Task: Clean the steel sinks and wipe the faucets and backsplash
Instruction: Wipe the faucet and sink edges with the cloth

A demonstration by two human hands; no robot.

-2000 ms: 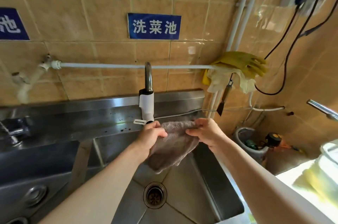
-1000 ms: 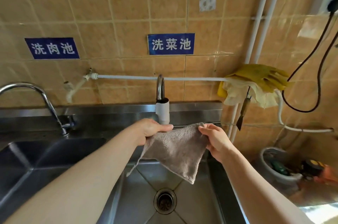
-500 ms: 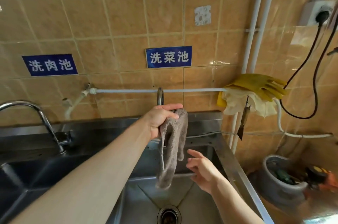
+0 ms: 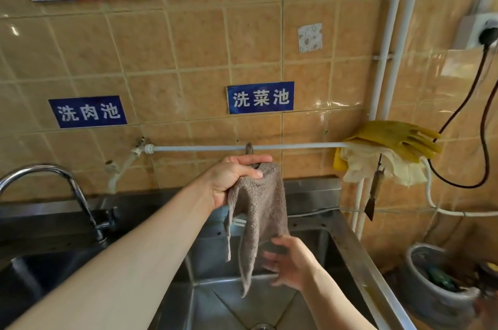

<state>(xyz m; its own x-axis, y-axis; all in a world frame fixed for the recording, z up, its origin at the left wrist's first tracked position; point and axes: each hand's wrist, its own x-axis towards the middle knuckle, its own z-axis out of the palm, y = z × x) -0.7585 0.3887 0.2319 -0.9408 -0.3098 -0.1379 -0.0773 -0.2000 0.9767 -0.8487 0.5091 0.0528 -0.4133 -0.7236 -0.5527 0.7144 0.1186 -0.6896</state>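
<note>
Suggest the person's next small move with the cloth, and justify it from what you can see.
Probably close the right hand on the grey cloth's hanging end and draw it down the faucet. The left hand grips the cloth's top, draped over the faucet spout, while the right hand's open fingers only touch its lower edge.

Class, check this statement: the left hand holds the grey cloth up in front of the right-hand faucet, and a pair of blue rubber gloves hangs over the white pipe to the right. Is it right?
One detail is wrong. The rubber gloves are yellow, not blue. The head view shows this. The rest stands: the left hand holds the grey cloth up in front of the right-hand faucet, and the gloves hang over the white pipe to the right.
</note>
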